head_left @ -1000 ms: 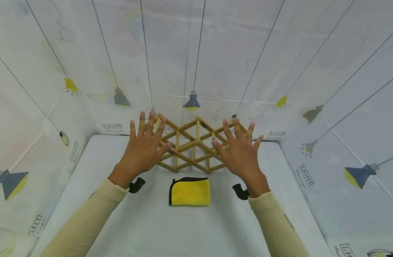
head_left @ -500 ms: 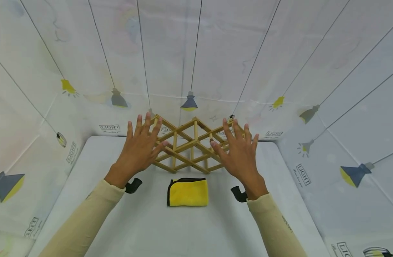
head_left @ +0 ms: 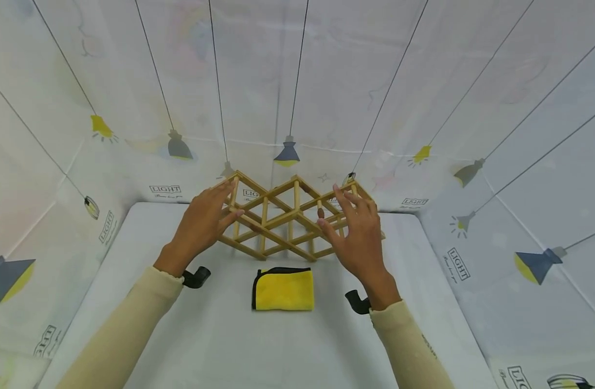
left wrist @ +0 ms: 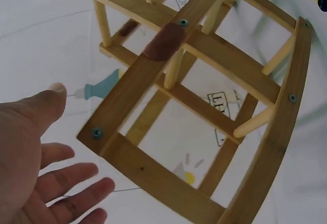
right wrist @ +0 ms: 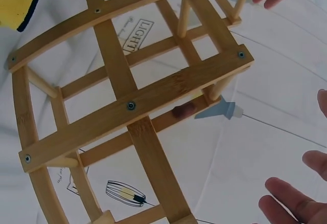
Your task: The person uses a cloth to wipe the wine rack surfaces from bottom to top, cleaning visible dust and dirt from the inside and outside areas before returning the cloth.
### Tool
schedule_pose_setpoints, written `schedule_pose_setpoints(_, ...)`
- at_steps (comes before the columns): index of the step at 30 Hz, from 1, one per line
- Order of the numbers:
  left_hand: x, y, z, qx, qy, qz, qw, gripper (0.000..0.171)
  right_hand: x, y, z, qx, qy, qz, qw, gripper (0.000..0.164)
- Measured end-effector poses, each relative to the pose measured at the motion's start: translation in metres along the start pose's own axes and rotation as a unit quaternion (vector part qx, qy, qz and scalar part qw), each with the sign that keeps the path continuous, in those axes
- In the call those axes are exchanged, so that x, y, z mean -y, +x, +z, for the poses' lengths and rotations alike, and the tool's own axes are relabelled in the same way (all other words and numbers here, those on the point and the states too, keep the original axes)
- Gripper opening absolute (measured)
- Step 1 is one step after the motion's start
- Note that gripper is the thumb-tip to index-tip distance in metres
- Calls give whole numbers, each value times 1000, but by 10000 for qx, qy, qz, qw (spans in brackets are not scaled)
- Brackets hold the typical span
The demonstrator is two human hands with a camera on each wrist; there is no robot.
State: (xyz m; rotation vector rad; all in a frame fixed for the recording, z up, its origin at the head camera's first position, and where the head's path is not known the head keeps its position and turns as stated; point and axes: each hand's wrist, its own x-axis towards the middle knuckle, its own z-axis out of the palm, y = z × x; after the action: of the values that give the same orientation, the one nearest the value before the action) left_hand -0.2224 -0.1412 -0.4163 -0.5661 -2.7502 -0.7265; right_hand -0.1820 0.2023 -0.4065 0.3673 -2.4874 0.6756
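Note:
A wooden folding lattice rack (head_left: 297, 213), with crossed slats, round dowels and screws, stands stretched out near the back wall. At its left end is my left hand (head_left: 200, 221), overlapping the slats in the head view. The left wrist view has that hand (left wrist: 51, 173) beside the end corner, fingers relaxed and a gap before the wood. My right hand (head_left: 360, 232) is at the right end, fingers slightly bent and apart. In the right wrist view, its fingers (right wrist: 291, 203) are clear of the rack (right wrist: 130, 104). Neither hand grips anything.
A folded yellow cloth (head_left: 283, 289) with black edging lies in front of the rack on the white table (head_left: 287, 351). White walls printed with lamps (head_left: 287, 151) surround the table's back and sides. Black curved pieces (head_left: 198, 277) show at both wrists.
Both hands have gone from flat, spread fingers raised over the rack to lowered, more bent fingers at its two ends. The left hand has shifted slightly left. The rack has kept its shape.

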Motion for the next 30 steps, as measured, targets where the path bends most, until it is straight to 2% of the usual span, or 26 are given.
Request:
schedule_pose_setpoints(3, 6, 1, 4, 24, -466, -254, 9986, 72, -1, -4, 4, -155, 179, -51, 9997, 74)
schedule_pose_setpoints(6, 10, 1, 8, -31, -748, -373, 9965, 69, -3, -9, 9, -217, 330, -71, 9992, 69)
schedule_pose_setpoints(15, 19, -1, 18, -511, -1148, -300, 9916, 65, -8, -28, 24, -147, 680, -28, 9976, 64)
schedule_pose_setpoints(22, 24, -2, 19, -490, -1232, -303, 9907, 64, -10, -45, 41, 492, 1104, 34, 9927, 68)
schedule_pose_setpoints(30, 28, 0, 22, -509, -1360, -311, 9889, 62, -19, -62, 70, 1447, 1980, 205, 9692, 63)
